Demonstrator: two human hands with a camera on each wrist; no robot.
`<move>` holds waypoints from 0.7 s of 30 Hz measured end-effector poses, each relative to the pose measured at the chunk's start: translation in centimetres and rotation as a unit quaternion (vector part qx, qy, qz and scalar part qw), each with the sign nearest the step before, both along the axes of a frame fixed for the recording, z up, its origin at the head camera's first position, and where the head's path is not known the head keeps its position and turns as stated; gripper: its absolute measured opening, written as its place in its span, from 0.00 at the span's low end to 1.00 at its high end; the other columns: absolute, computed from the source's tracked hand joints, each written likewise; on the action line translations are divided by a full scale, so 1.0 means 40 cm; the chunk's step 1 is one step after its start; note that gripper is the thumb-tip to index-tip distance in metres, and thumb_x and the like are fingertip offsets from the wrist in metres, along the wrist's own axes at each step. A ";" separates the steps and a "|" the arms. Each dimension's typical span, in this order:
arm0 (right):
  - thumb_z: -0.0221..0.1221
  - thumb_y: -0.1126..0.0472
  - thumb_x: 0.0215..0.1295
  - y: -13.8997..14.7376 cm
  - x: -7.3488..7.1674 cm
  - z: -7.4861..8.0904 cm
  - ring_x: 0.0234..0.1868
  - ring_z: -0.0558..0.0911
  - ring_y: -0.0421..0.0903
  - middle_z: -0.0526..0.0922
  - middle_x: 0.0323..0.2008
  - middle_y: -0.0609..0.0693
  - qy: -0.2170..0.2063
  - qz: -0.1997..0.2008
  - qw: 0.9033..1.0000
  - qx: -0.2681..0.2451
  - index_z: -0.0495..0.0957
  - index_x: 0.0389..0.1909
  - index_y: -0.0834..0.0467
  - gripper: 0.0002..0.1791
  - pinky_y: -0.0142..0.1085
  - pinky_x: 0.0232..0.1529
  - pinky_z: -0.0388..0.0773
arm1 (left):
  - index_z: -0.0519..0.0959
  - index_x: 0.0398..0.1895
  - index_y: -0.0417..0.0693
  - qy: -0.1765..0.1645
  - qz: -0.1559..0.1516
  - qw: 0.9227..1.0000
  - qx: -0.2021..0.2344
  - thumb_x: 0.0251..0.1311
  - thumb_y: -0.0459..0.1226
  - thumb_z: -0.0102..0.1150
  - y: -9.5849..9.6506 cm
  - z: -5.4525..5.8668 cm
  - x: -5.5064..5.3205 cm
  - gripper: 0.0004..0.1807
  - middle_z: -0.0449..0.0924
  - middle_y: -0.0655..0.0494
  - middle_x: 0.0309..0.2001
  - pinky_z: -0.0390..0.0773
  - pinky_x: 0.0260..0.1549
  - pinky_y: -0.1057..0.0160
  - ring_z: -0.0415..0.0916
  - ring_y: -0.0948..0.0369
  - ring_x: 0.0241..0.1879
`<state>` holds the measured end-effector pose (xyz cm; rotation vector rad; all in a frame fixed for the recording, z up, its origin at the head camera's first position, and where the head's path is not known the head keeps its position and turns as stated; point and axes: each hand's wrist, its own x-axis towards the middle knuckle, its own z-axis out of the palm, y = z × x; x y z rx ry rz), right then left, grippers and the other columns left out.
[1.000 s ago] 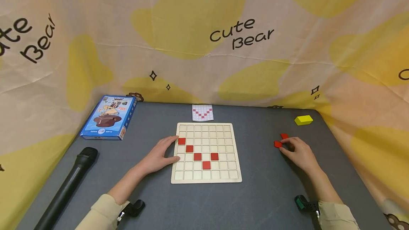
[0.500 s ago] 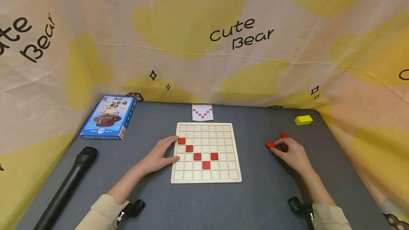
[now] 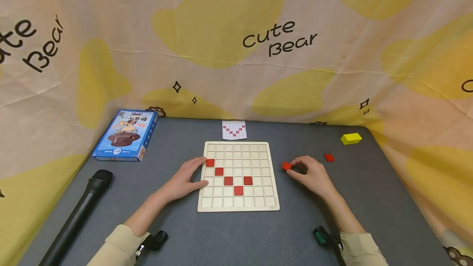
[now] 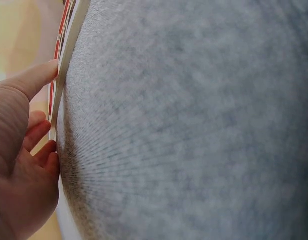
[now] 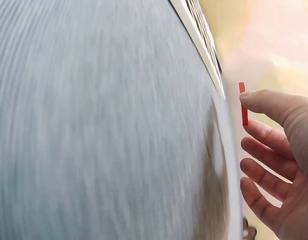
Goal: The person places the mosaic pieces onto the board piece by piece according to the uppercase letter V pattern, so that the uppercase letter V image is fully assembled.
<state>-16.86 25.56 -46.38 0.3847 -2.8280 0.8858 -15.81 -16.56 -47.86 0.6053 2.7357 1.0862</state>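
Between thumb and forefinger my right hand [image 3: 313, 176] pinches a small red square tile [image 3: 286, 166], just right of the wooden grid board [image 3: 218, 202]. In the right wrist view the same red tile [image 5: 245, 116] is seen edge-on, held above the table. My left hand [image 3: 184, 180] rests at the board's left edge, thumb and fingertips touching it, fingers fairly straight. Several red tiles, such as the lowest red tile [image 3: 238, 191], lie in the board's squares. One loose red tile [image 3: 329, 157] lies on the table to the right.
A pattern card [image 3: 234, 130] with a V of red squares lies behind the board. The yellow block [image 3: 351, 138] sits at back right. On the left are a blue box [image 3: 125, 136] and a black microphone [image 3: 79, 212]. A patterned cloth [image 3: 221, 52] hangs behind the table.
My right hand has picked up one red tile and carried it left toward the board. The other loose tile stays behind. My left hand and the board have not moved.
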 end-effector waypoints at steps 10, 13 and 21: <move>0.72 0.56 0.53 -0.108 -0.009 -0.002 0.42 0.77 0.45 0.82 0.39 0.45 0.000 0.073 0.997 -0.011 0.83 0.38 0.52 0.12 0.44 0.45 0.74 | 0.59 0.73 0.40 -0.011 0.003 1.000 -0.002 0.61 0.45 0.65 0.000 0.001 0.000 0.42 0.58 0.40 0.72 0.56 0.64 0.38 0.52 0.42 0.71; 0.72 0.56 0.53 -0.132 -0.011 -0.001 0.43 0.76 0.46 0.82 0.40 0.45 -0.005 0.088 0.996 -0.010 0.83 0.38 0.52 0.13 0.45 0.46 0.74 | 0.59 0.73 0.40 -0.009 0.001 1.000 -0.001 0.60 0.45 0.65 -0.001 0.000 0.000 0.42 0.58 0.40 0.72 0.56 0.64 0.38 0.52 0.42 0.71; 0.71 0.55 0.54 -0.173 -0.018 -0.007 0.44 0.75 0.45 0.81 0.41 0.45 0.000 0.103 0.994 0.019 0.83 0.37 0.51 0.11 0.43 0.45 0.74 | 0.59 0.73 0.40 -0.007 0.001 1.000 -0.004 0.61 0.45 0.65 -0.002 -0.002 0.000 0.41 0.58 0.41 0.72 0.56 0.64 0.38 0.52 0.42 0.71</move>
